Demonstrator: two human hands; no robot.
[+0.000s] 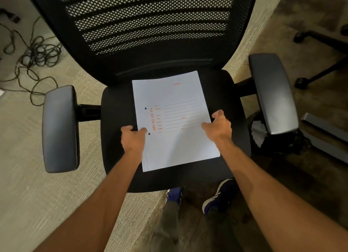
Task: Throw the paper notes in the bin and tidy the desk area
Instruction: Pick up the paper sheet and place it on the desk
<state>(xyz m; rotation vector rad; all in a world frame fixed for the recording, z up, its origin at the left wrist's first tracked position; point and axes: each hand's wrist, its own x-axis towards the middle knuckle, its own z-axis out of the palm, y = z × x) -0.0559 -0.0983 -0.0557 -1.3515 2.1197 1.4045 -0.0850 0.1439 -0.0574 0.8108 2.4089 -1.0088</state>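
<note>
A pale blue file folder with red print lies flat on the black seat of an office chair. My left hand grips the folder's left edge, thumb on top. My right hand rests at the folder's right edge with its fingers spread and curled; it does not clasp the folder. A black bin with white crumpled paper in it stands on the floor to the right, partly hidden under the chair's right armrest.
The chair's mesh back rises ahead, with padded armrests at left and right. Tangled black cables lie on the floor at left. Another chair's wheeled base stands at right. A grey bar lies at far right.
</note>
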